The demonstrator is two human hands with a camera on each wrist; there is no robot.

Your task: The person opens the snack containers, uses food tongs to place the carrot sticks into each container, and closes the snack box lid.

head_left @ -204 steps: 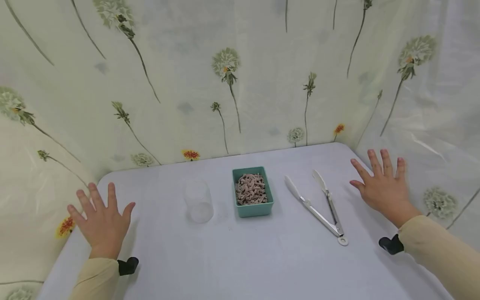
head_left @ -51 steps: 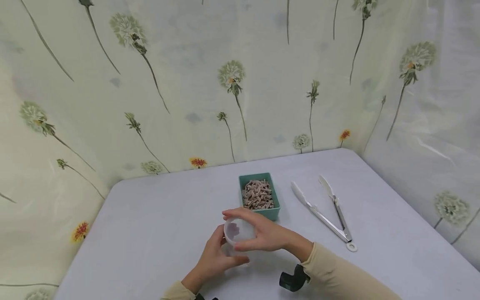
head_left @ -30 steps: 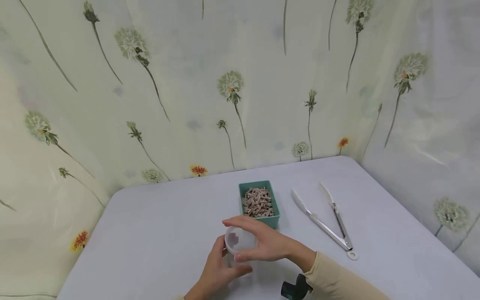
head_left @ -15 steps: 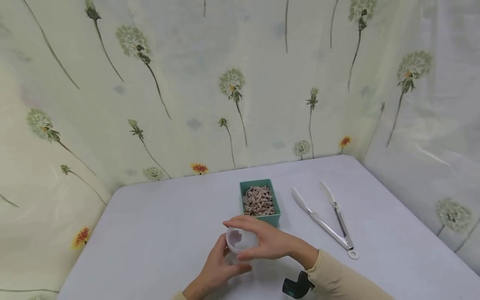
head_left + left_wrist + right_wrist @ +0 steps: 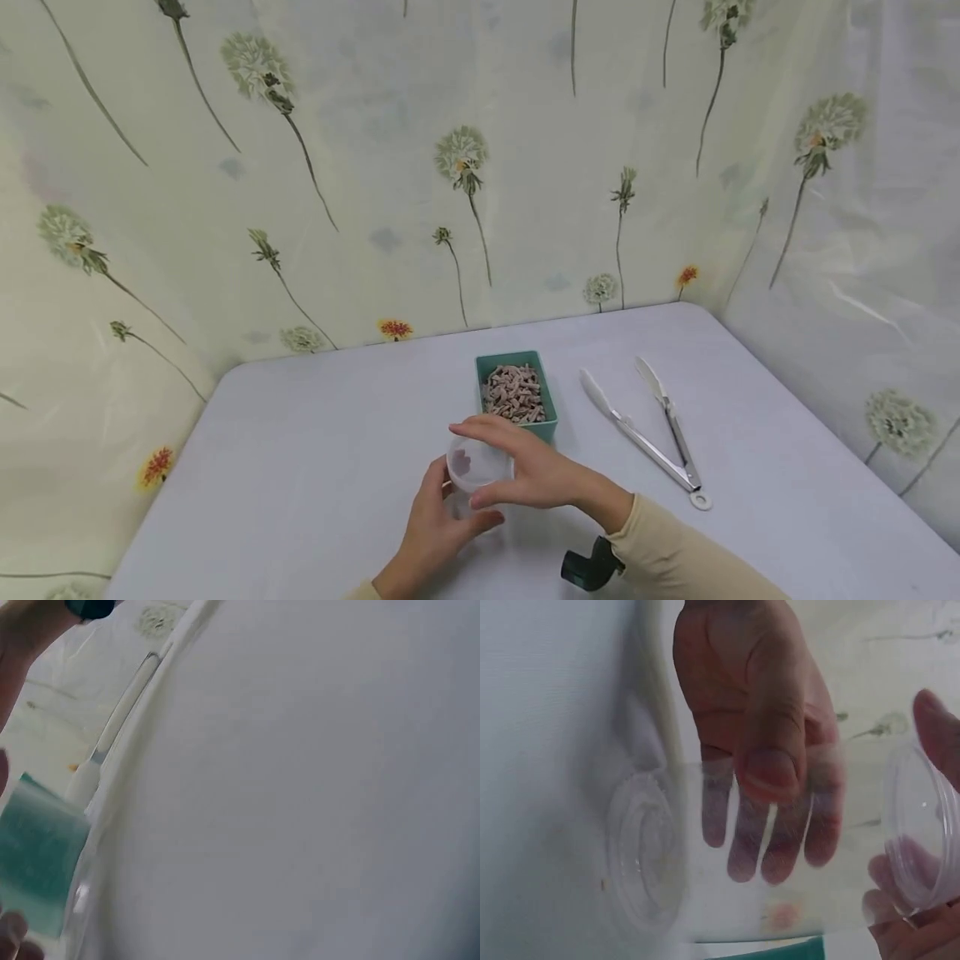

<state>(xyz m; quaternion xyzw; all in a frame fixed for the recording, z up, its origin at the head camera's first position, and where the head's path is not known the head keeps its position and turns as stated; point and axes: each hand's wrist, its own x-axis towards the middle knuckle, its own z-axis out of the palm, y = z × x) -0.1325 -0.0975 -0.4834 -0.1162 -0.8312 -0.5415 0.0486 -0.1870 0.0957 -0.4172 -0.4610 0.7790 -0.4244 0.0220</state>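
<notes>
Both hands at lower centre: the left hand wraps the clear plastic cylindrical jar, the right hand grips its round translucent lid directly above. Jar upright, long axis vertical, seemingly standing on the white tabletop. Beyond: rectangular teal box, frame centre; splayed silver tongs, centre right; floral curtain across the top.

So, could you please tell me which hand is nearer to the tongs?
Right. The right hand holds the lid, left of the tongs; the left hand grips the jar below it, farther left.
</notes>
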